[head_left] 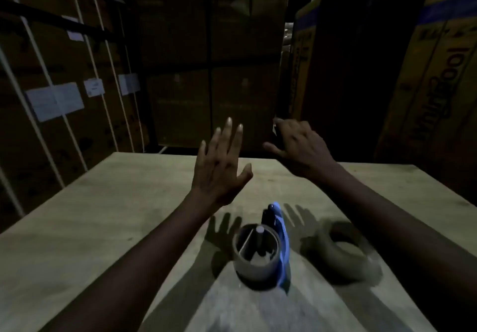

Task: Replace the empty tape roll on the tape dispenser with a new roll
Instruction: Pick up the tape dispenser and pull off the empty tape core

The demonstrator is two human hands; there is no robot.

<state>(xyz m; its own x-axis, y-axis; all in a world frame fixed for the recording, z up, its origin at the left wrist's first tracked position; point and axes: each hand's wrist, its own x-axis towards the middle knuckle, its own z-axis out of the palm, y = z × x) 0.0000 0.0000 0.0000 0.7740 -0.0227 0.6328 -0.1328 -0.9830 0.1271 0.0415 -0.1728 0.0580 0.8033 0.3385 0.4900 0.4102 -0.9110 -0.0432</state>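
A blue tape dispenser [280,238] lies on the wooden table [103,215] near its front middle. An empty cardboard core [255,257] sits on the dispenser's spindle. To its right rests a full brown tape roll [343,254], flat on the table and blurred. My left hand [222,166] hovers above the table beyond the dispenser, fingers spread and holding nothing. My right hand [299,148] is raised over the far edge, fingers loosely curled and apart, with nothing seen in it.
Tall cardboard boxes [214,73] stand behind the table. Strapped cartons with white labels [54,102] fill the left side, and a large printed box [433,86] stands at the right. The scene is dim.
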